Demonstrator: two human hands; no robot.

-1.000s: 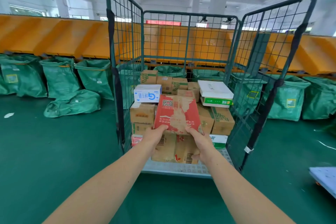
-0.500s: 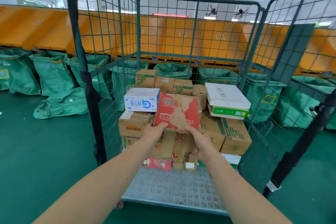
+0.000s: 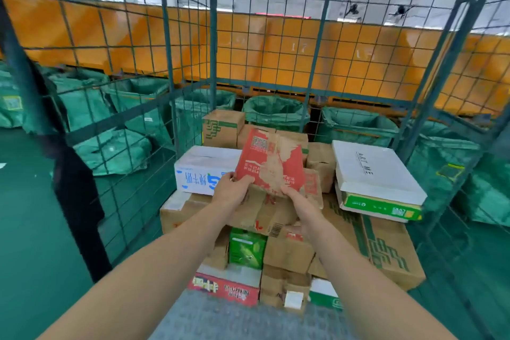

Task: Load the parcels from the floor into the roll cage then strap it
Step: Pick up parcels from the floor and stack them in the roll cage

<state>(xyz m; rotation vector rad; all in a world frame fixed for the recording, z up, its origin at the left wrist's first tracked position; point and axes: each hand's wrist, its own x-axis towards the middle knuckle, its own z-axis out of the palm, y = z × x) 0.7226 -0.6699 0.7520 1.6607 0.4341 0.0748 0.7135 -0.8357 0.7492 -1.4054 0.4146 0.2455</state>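
I hold a worn red and brown cardboard parcel [image 3: 271, 167] over the stack inside the green wire roll cage [image 3: 325, 44]. My left hand [image 3: 231, 192] grips its lower left corner and my right hand [image 3: 299, 203] grips its lower right side. Stacked parcels fill the cage: a white and blue box [image 3: 204, 170] to the left, a white flat box [image 3: 375, 171] on a green-edged one to the right, brown cartons [image 3: 386, 248] beneath, and a small green box [image 3: 247, 247] low in front. A black strap [image 3: 74, 188] hangs on the cage's left post.
Green sacks [image 3: 110, 150] lie and stand on the green floor beyond the cage's left side and behind it. An orange chute wall [image 3: 276, 44] runs along the back. The cage's grey metal base [image 3: 234, 317] shows bare at the front.
I have moved closer to the cage, and the red parcel has gone forward and up over the stack. Both hands keep their hold on it.
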